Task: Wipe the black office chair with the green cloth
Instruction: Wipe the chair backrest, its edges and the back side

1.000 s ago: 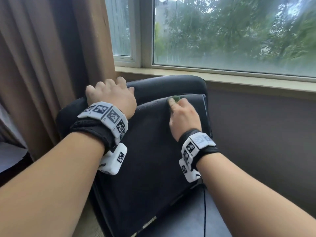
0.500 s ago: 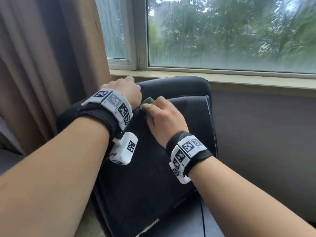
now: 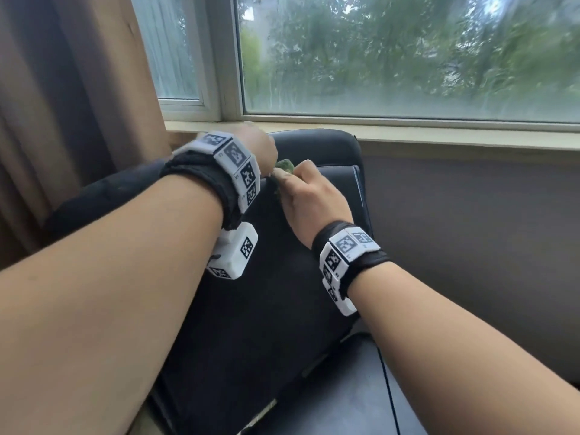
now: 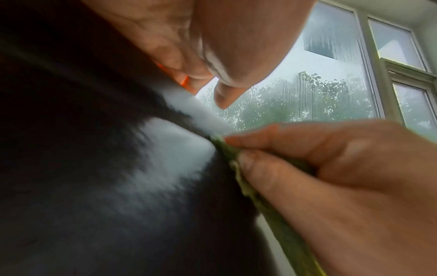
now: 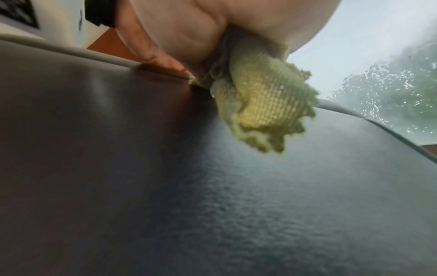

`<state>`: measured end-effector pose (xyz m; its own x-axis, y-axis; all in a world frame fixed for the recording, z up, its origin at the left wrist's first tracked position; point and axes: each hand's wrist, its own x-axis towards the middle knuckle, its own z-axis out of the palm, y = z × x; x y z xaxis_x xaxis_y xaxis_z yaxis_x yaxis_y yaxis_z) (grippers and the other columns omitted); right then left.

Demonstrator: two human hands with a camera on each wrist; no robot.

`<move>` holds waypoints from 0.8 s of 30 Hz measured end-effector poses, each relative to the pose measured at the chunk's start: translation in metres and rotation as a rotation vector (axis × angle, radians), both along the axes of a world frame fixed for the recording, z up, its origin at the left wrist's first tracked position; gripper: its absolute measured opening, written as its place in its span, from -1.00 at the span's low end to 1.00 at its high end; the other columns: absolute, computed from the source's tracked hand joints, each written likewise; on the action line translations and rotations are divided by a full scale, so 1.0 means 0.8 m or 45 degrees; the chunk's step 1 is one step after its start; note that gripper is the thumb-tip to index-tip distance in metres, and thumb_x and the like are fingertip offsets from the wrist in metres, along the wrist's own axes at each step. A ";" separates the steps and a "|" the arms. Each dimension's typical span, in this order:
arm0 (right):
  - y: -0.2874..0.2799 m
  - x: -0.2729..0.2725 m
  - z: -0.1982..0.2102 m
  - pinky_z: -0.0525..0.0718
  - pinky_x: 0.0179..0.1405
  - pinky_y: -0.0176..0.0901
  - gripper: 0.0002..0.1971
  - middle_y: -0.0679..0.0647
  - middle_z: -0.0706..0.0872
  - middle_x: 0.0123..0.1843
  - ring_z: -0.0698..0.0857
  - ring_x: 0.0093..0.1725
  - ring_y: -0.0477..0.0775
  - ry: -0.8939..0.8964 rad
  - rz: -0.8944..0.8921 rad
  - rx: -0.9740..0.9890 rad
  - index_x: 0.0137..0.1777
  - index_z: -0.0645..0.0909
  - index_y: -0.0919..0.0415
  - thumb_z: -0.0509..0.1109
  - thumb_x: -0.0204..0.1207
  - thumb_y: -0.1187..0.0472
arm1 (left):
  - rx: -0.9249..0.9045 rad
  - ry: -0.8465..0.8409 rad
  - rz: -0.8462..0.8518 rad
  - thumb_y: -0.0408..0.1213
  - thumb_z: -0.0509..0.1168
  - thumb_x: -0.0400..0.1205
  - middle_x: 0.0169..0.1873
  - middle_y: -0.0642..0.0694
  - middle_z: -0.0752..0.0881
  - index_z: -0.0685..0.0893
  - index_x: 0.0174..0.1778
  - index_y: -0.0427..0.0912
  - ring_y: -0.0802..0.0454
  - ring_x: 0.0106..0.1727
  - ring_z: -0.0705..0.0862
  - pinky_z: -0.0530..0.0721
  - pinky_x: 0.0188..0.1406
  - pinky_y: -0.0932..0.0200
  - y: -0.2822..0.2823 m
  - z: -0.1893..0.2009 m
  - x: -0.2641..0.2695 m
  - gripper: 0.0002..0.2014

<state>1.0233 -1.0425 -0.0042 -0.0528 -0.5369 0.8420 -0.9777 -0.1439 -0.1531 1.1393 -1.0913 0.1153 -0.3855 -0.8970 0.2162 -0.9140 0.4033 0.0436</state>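
Note:
The black office chair stands with its backrest toward me, under the window. My left hand grips the top edge of the backrest, fingers curled over it and thumb on the near side. My right hand grips the bunched green cloth and presses it on the upper backrest, right beside the left hand. In the right wrist view the cloth sticks out from under the palm onto the chair's black surface. From the left wrist, the cloth shows as a green edge under the right hand's fingers.
A window with a pale sill runs just behind the chair. A brown curtain hangs at the left. A dark wall lies to the right of the chair. The chair's seat is at the bottom.
My right hand has slid the green cloth leftward along the upper backrest until it meets the left hand. The left hand has stayed on the top edge.

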 end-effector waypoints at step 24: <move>-0.011 -0.092 0.002 0.74 -0.01 0.01 -0.68 0.06 0.68 0.04 0.71 -0.05 0.24 -0.144 -0.117 0.082 0.37 0.75 -0.12 0.32 0.69 0.11 | -0.284 -0.159 0.231 0.36 -0.06 0.76 0.43 -0.27 0.60 0.41 0.56 -0.18 -0.33 0.48 0.55 0.40 0.37 -0.23 -0.024 -0.037 -0.018 -0.28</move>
